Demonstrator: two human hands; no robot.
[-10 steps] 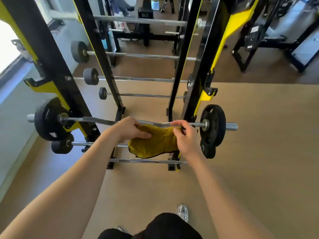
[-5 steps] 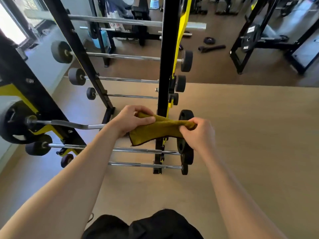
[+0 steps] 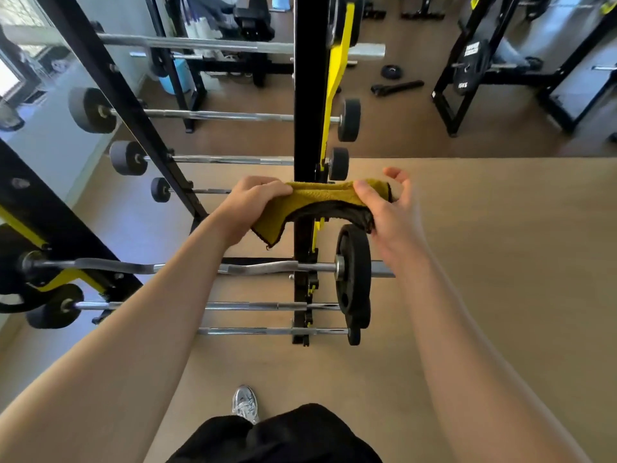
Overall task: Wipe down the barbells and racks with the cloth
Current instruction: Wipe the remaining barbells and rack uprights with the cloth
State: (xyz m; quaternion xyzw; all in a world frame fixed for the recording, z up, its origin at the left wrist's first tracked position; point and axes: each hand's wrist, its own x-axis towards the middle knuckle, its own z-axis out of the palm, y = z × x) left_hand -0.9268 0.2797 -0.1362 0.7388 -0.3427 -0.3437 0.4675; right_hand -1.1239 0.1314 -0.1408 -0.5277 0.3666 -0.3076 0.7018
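A yellow cloth (image 3: 320, 197) with a dark underside is stretched between my hands, in front of the black and yellow rack upright (image 3: 305, 95). My left hand (image 3: 250, 202) grips its left end in a fist. At the right end, my right hand (image 3: 390, 212) pins the cloth under the thumb, with its fingers spread loosely. Below the cloth, a curl barbell (image 3: 260, 269) with a black plate (image 3: 354, 279) rests on the rack, untouched. Several straight barbells lie on pegs above and below it.
The left rack upright (image 3: 127, 105) slants across the left side. A loose plate (image 3: 391, 71) and a handle (image 3: 397, 88) lie on the floor behind. Another black frame with a 15 kg plate (image 3: 467, 71) stands at the back right. My shoe (image 3: 245, 404) is on the tan floor.
Both hands lifted the cloth off the curl barbell and up to the rack upright. The fingers of my right hand have spread open, and the view has shifted right.
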